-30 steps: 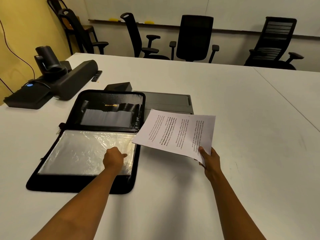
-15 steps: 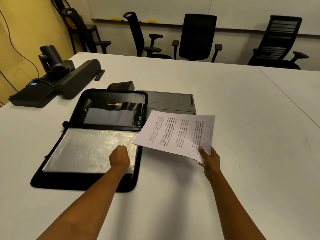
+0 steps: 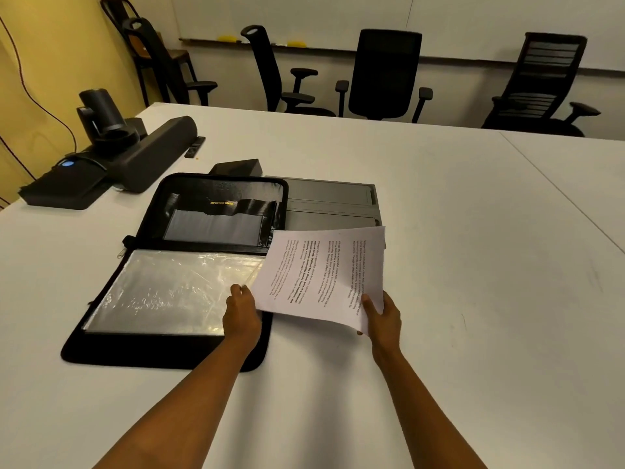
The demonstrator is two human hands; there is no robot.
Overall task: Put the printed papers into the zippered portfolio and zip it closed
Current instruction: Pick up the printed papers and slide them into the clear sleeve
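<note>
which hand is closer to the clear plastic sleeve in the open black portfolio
Left. The left hand rests at the right edge of the clear plastic sleeve; the right hand is off to its right, beyond the black portfolio, gripping the printed white papers.

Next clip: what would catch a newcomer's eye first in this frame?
The printed papers, held at centre by the right hand, their left edge over the open black portfolio lying flat on the white table. The left hand rests at the right edge of its shiny plastic sleeve.
</note>
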